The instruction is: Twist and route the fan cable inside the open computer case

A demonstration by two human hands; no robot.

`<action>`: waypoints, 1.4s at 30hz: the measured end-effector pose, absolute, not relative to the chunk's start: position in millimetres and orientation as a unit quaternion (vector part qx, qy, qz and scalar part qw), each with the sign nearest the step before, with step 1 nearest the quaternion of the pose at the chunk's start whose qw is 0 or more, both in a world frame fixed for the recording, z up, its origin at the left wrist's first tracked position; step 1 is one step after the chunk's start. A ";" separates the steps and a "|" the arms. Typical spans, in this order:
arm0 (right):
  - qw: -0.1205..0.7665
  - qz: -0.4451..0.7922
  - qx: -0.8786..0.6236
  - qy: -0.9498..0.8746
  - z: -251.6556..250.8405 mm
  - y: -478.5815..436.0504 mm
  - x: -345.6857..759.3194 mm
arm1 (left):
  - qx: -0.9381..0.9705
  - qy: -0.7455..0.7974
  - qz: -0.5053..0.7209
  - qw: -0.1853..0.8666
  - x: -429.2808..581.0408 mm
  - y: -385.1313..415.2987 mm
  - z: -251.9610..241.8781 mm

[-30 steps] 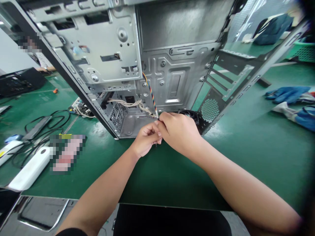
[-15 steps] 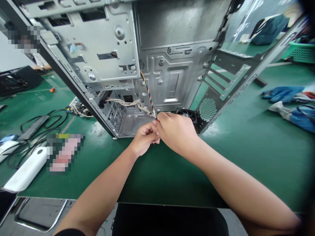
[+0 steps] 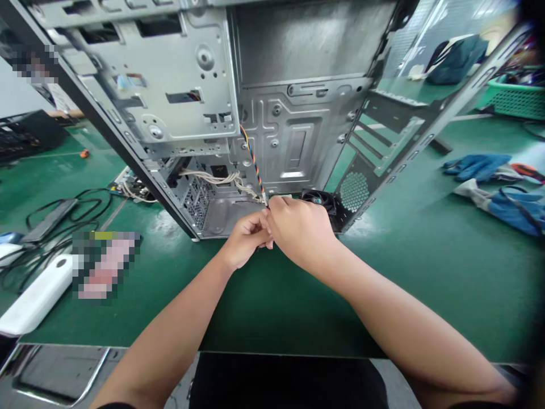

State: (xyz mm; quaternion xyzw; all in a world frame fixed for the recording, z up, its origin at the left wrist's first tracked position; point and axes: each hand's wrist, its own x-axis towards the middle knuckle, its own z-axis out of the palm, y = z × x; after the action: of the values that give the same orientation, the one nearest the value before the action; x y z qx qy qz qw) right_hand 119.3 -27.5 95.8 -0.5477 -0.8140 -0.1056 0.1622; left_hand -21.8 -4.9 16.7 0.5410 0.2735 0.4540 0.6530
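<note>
In front of an open metal computer case [image 3: 306, 136], my two hands meet at the lower edge. A thin cable [image 3: 256, 167] of yellow, red, blue and black wires runs down from the drive cage [image 3: 170, 68] to a white connector at my fingers. My right hand [image 3: 300, 227] is closed around the cable's end, its fingertips mostly hidden behind the hand. Pressed against it, my left hand [image 3: 251, 238] is closed in a pinch; what lies between its fingers is hidden. A black fan [image 3: 319, 200] sits just behind my right hand.
White cables [image 3: 217, 177] lie inside the case's lower left. On the green table [image 3: 281, 307] are a white power strip [image 3: 42, 295], black cords [image 3: 85, 196] and a circuit board [image 3: 131, 187] at left. Blue gloves [image 3: 477, 167] and a green basket [image 3: 517, 96] stand at right.
The view has shifted a little, so the case and table items sit slightly further left. Both hands keep the same closed pose at the cable's end.
</note>
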 end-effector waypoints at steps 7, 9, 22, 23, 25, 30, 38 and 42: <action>0.158 -0.117 -0.552 -0.811 94.4 -27.3 117.9 | 0.543 0.286 0.463 0.640 -18.7 -6.2 23.0; 0.159 -0.113 -0.555 -0.809 94.9 -27.3 118.4 | 0.545 0.284 0.464 0.638 -17.8 -6.6 24.0; 0.157 -0.094 -0.554 -0.812 96.6 -26.6 119.0 | 0.555 0.246 0.438 0.663 -20.1 -2.1 18.6; 0.157 -0.094 -0.552 -0.814 96.7 -26.5 119.2 | 0.554 0.246 0.434 0.666 -20.4 -2.1 19.4; 0.161 -0.096 -0.551 -0.813 97.2 -26.5 119.6 | 0.553 0.250 0.427 0.670 -20.3 -2.4 22.0; 0.174 -0.095 -0.567 -0.800 100.2 -27.4 121.1 | 0.565 0.273 0.436 0.645 -16.0 -4.0 34.1; 0.177 -0.084 -0.576 -0.794 102.6 -28.0 123.6 | 0.586 0.294 0.418 0.629 -13.0 -4.5 48.0; 0.181 -0.083 -0.570 -0.797 101.9 -27.8 123.9 | 0.593 0.288 0.413 0.628 -15.8 -4.3 42.6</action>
State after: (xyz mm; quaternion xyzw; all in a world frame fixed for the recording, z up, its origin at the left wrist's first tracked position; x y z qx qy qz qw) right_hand 123.9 -27.8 101.9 -0.5703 -0.7969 -0.0827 0.1813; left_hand -15.8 -4.3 42.6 0.5933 0.2885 0.4130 0.6279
